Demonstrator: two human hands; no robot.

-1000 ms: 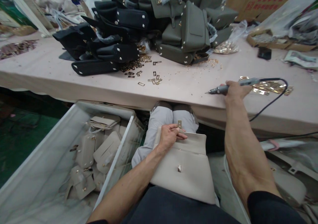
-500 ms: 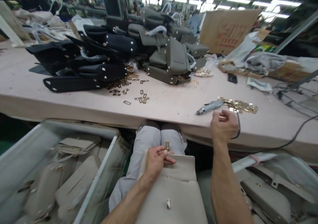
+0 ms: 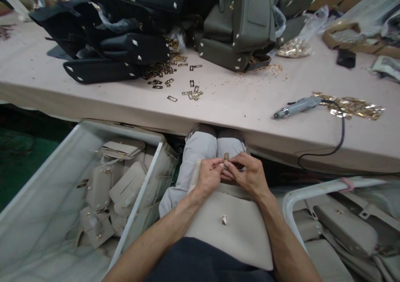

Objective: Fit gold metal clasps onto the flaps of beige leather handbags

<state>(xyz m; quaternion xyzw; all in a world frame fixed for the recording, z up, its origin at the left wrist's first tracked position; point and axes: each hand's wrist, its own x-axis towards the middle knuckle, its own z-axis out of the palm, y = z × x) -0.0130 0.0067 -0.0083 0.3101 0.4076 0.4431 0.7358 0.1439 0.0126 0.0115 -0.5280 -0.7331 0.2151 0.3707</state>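
A beige handbag [image 3: 240, 228] lies across my lap, with a small metal clasp [image 3: 224, 220] on its front. A narrow gold metal plate [image 3: 226, 156] stands up at the edge of the bag's flap. My left hand [image 3: 210, 176] is closed, pinching the flap edge beside the plate. From the other side, my right hand [image 3: 249, 174] pinches at the plate's lower part, its thumb and fingers together. The fingertips of both hands nearly meet and hide where plate and flap join.
An electric screwdriver [image 3: 296, 107] lies on the table [image 3: 225, 107] beside a pile of gold plates [image 3: 359, 108]. Dark bags [image 3: 103, 70] and olive bags [image 3: 253, 23] are stacked behind loose frames [image 3: 194, 93]. Bins [image 3: 137, 215] with beige bags flank my legs.
My right hand has come from beside the screwdriver on the table down to the gold plate, meeting my left hand. The view has tilted downward.
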